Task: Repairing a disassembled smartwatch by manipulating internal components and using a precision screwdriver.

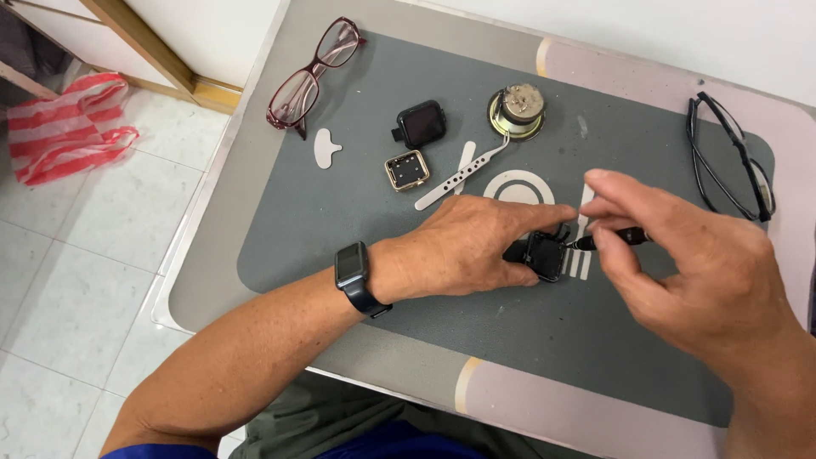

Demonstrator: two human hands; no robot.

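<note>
My left hand (463, 246) rests on the grey mat (340, 229) and pinches a small black square watch body (544, 255) between thumb and forefinger. My right hand (688, 255) holds a thin black tool (608, 239) whose tip touches the watch body's upper right edge. A dark smartwatch (353, 272) sits on my left wrist.
On the mat lie a black watch screen (422, 124), a gold-rimmed watch case (406, 169), white tweezers (459, 177), a white pry tab (325, 147) and a round metal speaker (517, 110). Red-framed glasses (310, 75) lie far left, black glasses (731, 161) right. A striped bag (64, 127) is on the floor.
</note>
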